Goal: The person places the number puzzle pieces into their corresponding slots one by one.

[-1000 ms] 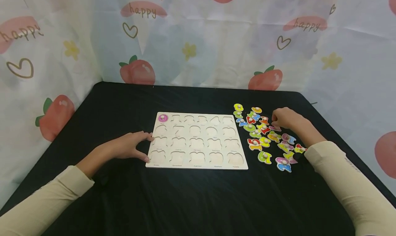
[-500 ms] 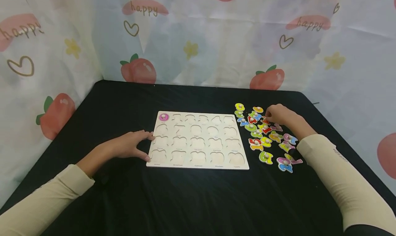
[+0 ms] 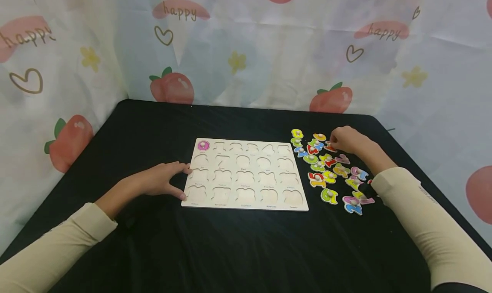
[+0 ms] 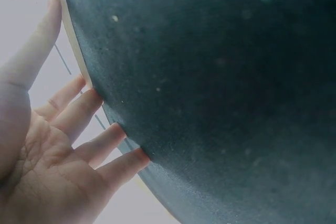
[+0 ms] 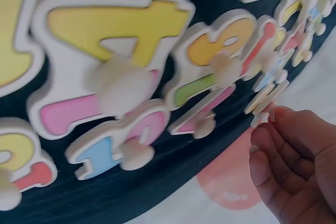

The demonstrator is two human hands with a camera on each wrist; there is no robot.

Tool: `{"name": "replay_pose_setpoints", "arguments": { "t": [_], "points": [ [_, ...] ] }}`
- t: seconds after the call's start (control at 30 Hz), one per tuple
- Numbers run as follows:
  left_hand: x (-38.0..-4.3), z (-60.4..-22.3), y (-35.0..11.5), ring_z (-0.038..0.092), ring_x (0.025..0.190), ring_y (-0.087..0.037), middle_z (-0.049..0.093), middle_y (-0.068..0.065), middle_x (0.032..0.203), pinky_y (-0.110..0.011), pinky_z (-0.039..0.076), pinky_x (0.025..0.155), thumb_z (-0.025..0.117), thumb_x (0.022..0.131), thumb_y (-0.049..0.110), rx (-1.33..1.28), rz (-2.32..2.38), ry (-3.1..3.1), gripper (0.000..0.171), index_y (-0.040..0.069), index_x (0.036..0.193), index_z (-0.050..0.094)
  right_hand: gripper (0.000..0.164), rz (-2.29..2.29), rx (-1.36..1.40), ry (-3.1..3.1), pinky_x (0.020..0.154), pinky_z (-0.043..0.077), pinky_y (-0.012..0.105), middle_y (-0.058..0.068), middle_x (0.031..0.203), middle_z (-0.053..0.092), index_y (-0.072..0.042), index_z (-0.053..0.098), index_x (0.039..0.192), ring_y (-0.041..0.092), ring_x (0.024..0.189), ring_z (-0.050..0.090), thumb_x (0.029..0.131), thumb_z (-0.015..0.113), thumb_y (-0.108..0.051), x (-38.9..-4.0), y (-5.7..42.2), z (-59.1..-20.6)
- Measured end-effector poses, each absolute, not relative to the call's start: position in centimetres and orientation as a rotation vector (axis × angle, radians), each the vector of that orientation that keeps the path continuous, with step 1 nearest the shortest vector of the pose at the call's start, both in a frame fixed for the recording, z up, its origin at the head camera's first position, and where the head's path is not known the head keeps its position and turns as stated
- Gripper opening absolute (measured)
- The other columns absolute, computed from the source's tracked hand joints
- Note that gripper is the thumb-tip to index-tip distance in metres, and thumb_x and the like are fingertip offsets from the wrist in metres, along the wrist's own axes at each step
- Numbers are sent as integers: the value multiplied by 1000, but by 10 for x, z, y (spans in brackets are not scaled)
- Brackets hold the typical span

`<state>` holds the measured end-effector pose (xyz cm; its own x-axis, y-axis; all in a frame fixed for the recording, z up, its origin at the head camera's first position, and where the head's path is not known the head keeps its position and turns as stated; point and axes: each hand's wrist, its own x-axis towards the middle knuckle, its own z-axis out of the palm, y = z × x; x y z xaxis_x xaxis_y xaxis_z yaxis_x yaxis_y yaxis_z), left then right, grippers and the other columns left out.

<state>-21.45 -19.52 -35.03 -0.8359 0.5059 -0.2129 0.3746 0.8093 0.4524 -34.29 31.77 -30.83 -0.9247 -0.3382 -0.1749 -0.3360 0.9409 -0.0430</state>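
A pale wooden number puzzle board (image 3: 253, 155) lies on the black-covered table with rows of cut-out slots. Its top-left slot holds a round pink piece (image 3: 203, 145). My left hand (image 3: 159, 180) rests at the board's left edge, thumb and fingers spread; in the left wrist view its fingertips (image 4: 139, 156) touch that edge. At the far side of the scattered pieces, my right hand (image 3: 346, 140) pinches an orange-red number puzzle piece (image 3: 330, 147). Seen from the right wrist, thumb and index finger meet at that piece's knob (image 5: 265, 115); its number is hidden.
Right of the board lies a loose cluster of knobbed number pieces, among them a red-and-yellow 15 (image 3: 317, 180) and a yellow-and-pink 14 (image 5: 68, 113). Some overlap or touch. Behind the table (image 3: 230, 250) hangs a printed curtain (image 3: 265, 62).
My right hand has moved left from the pink piece to the orange-red piece, then slightly back with that piece at its fingertips. The left hand and board stay in place.
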Motion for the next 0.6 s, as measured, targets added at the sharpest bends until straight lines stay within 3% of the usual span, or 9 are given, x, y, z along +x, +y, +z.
{"name": "replay_pose_setpoints", "arguments": {
  "t": [0.4,0.6],
  "points": [
    [-217,-353,-196,25,135,-41,35,-20,146,-56,26,103,78,74,41,668,580,2676,75,4,133,49,7,-26,-641,2919,58,41,33,4,69,57,3,64,84,18,60,48,87,61,-2,-342,282,-303],
    [-217,-352,-196,25,134,-42,35,-20,145,-56,26,103,78,75,40,668,581,2672,74,4,133,49,8,-22,-660,2896,60,43,33,6,74,60,4,65,89,19,63,50,87,61,-3,-346,267,-308]
  ]
}}
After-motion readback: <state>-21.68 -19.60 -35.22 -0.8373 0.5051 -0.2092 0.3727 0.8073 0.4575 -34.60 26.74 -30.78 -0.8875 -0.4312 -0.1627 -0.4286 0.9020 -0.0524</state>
